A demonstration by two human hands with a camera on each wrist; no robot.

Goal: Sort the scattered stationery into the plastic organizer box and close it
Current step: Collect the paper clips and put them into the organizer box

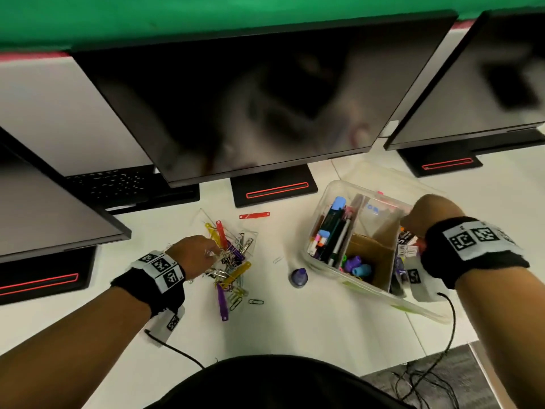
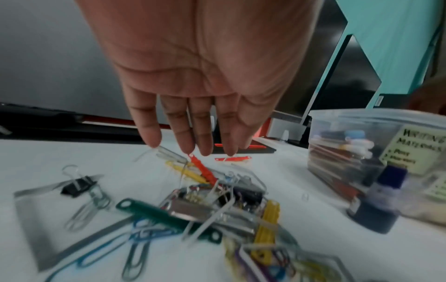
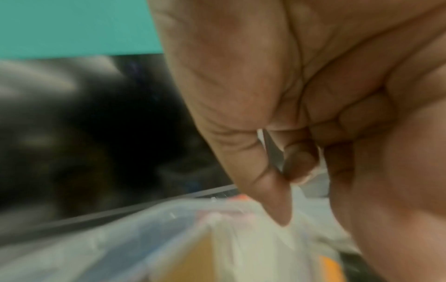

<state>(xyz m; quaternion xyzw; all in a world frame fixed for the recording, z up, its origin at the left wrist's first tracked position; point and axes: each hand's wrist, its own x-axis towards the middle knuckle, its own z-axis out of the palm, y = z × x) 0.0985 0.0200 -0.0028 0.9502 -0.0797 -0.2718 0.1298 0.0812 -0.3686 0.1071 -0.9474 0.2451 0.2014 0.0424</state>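
Observation:
A clear plastic organizer box stands open on the white desk, with pens and markers in its left compartment and a cardboard divider in the middle. My right hand hovers over its right side, fingers curled, thumb and forefinger pinching a thin grey piece. To the left lies a pile of coloured paper clips and file fasteners. My left hand hangs over that pile with straight fingers, their tips just touching the top items. A red fastener lies apart behind the pile.
A purple ink bottle stands between pile and box. Loose paper clips lie in front. A black binder clip sits left of the pile. Monitors and their stands line the back. The box's clear lid lies behind it.

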